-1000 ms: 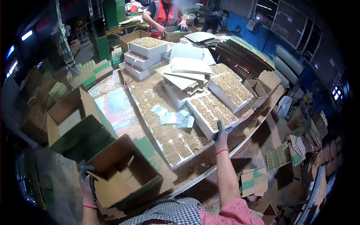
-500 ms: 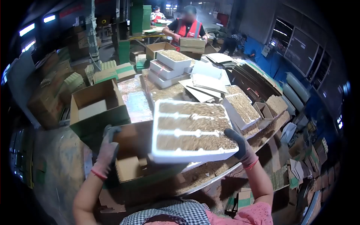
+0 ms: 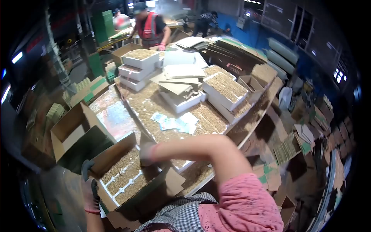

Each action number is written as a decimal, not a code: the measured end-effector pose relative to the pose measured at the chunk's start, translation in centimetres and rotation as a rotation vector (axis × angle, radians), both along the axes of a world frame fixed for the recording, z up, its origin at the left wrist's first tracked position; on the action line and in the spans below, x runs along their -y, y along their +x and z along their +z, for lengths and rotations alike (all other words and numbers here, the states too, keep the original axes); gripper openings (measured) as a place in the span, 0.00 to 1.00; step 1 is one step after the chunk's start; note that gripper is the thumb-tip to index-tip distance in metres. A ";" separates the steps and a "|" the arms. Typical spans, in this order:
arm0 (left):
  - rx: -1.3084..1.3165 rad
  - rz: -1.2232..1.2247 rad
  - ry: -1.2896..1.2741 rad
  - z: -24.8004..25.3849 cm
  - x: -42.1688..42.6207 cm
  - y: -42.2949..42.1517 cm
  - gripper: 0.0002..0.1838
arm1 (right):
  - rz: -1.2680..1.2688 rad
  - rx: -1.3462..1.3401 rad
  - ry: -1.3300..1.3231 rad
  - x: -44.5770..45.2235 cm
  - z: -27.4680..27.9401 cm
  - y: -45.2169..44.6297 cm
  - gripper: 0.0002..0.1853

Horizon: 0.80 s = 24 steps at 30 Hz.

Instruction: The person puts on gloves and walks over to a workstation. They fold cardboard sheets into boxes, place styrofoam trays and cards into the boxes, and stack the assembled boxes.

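A white foam tray (image 3: 123, 181) filled with brown grain-like material lies inside an open cardboard box (image 3: 143, 195) at the lower left. My left hand (image 3: 91, 187), in a grey-palmed glove, is at the box's left wall, its fingers partly bent over the edge. Across the box, my right hand (image 3: 147, 152) is at the tray's right end by the far corner; its fingers are blurred and partly hidden. Behind the box, blue-and-white packets (image 3: 176, 123) rest on the material spread over the table.
Another open box (image 3: 77, 131) stands to the left. Stacked foam trays (image 3: 137, 69), cardboard sheets (image 3: 183, 73) and more filled trays (image 3: 226, 89) cover the table (image 3: 116, 112). A person in a red vest (image 3: 150, 29) stands behind it. Flattened cartons (image 3: 268, 176) lie at right.
The filled tray, first on the table and then held in the air, now sits in the near box. My right arm has swung left across my body. The view has shifted.
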<state>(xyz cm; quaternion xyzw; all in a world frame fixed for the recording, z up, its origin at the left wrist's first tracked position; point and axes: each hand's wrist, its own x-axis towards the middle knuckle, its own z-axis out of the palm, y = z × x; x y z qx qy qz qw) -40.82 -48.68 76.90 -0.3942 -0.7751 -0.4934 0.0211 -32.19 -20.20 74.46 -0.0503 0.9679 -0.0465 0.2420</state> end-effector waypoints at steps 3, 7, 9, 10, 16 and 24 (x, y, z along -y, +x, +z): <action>0.166 0.059 -0.015 -1.8 1.2 -1.6 0.25 | 0.327 0.001 0.274 3.3 -1.7 -2.3 0.24; 0.440 0.355 0.034 -3.7 3.5 -4.0 0.20 | 0.066 -1.000 -0.741 -3.7 -1.5 1.4 0.09; -0.060 0.364 -0.099 1.3 -1.1 -0.5 0.18 | -0.406 -1.040 -0.491 -11.1 -4.2 2.1 0.18; -0.039 0.324 -0.031 2.5 -2.6 0.0 0.18 | -0.532 -1.103 -0.136 -13.9 -6.2 3.0 0.21; 0.037 -0.109 -0.102 6.7 -15.7 2.0 0.24 | -0.713 -0.943 -0.488 -22.2 -12.5 4.6 0.10; 0.105 -0.257 -0.228 2.6 -31.5 0.0 0.41 | -0.905 -0.588 -1.401 -25.0 -6.7 4.8 0.17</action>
